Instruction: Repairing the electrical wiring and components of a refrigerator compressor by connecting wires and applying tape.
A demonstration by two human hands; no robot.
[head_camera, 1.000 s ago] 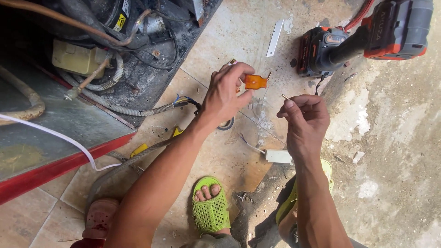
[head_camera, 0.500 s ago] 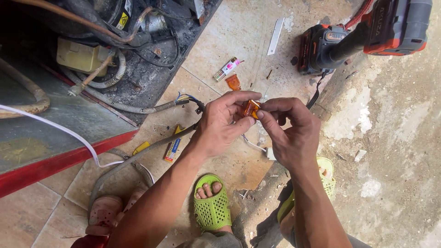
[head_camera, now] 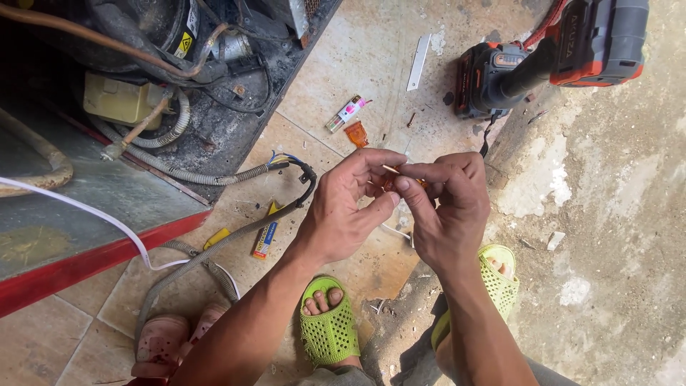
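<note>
Frame centre: left hand [head_camera: 343, 214] and right hand [head_camera: 450, 207] meet fingertip to fingertip, both pinched shut on a small orange connector [head_camera: 389, 182] between them. A thin pin [head_camera: 391, 169] lies near-horizontal above it. Another orange piece [head_camera: 356, 134] lies on the tile floor [head_camera: 357, 57], just above the left hand.

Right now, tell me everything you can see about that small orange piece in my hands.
The small orange piece looks like translucent plastic, mostly hidden. It sits pinched between the fingertips of the left hand and the right hand, above the tiled floor. A thin pale stick pokes out beside it. Its exact shape cannot be told.
</note>
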